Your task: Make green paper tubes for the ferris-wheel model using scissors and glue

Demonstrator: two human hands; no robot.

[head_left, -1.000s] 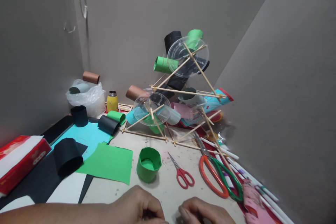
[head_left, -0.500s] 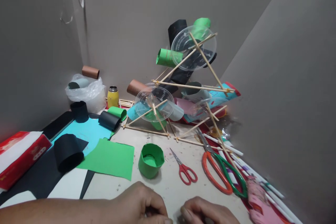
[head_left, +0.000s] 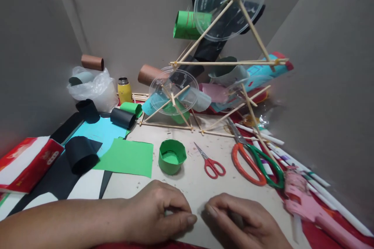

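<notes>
My left hand [head_left: 163, 212] rests low on the white board [head_left: 133, 188], its fingers curled in and the thumb along them, with nothing seen in it. Across a small gap, my right hand [head_left: 244, 220] lies with bent fingers and the thumb against the index finger, also holding nothing visible. Just beyond them stands a green paper cup [head_left: 172, 163]. Small red-handled scissors [head_left: 212, 165] lie to its right, with the points toward the back. To the left is a green paper sheet [head_left: 131, 157]. Large scissors [head_left: 253, 163] with orange and green handles lie further right.
A stick frame [head_left: 230, 63] with plastic lids and paper tubes rises at the back. A pink glue gun [head_left: 309, 204] lies at right. At left are black paper rolls [head_left: 80, 157], a red packet [head_left: 29, 163], a yellow bottle [head_left: 125, 91] and a plastic bag [head_left: 96, 91].
The view has tipped downward, so the things sit higher in the picture and the top of the stick frame is cut off. More of both hands shows; they stay apart and curled.
</notes>
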